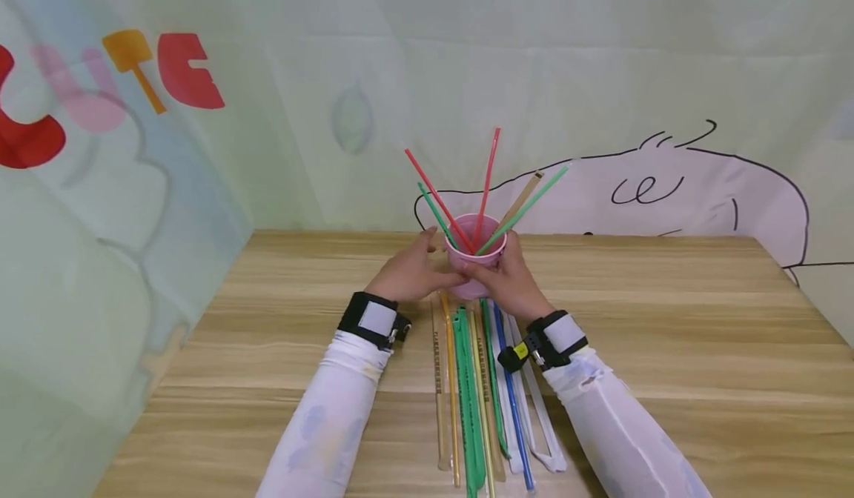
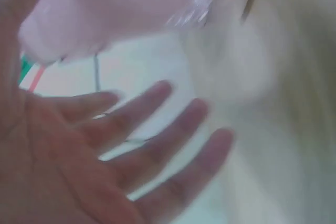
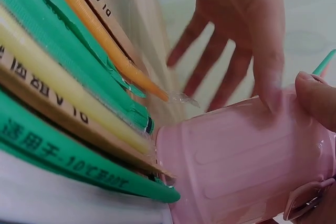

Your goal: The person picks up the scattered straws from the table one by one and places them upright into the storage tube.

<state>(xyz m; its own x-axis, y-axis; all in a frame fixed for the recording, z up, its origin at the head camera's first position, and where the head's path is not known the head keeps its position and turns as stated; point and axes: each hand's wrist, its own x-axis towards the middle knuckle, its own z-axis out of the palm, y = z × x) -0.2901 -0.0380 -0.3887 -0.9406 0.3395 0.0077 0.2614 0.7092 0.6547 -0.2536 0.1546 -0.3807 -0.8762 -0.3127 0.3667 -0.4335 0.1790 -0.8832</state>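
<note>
In the head view, my right hand [image 1: 512, 281] grips a small pink bucket [image 1: 472, 290], its thumb across the near side below the rim. My left hand [image 1: 412, 270] is at the bucket's left, fingers straight and spread apart from it in the left wrist view; its blurred thumb appears to touch the wall in the right wrist view. Out of the bucket lean two red straws [image 1: 490, 176], two green straws [image 1: 539, 196] and a brown straw [image 1: 523, 200]. A small handle [image 3: 304, 195] shows on the bucket's side; its base sits by the straw ends.
Between the forearms, a row of straws lies lengthwise on the wooden table [image 1: 300, 313]: brown-wrapped [image 1: 438, 402], orange [image 1: 451, 402], green [image 1: 471, 409], yellow, blue [image 1: 515, 409] and white [image 1: 543, 416]. A printed cloth [image 1: 300, 127] hangs behind the table's far edge.
</note>
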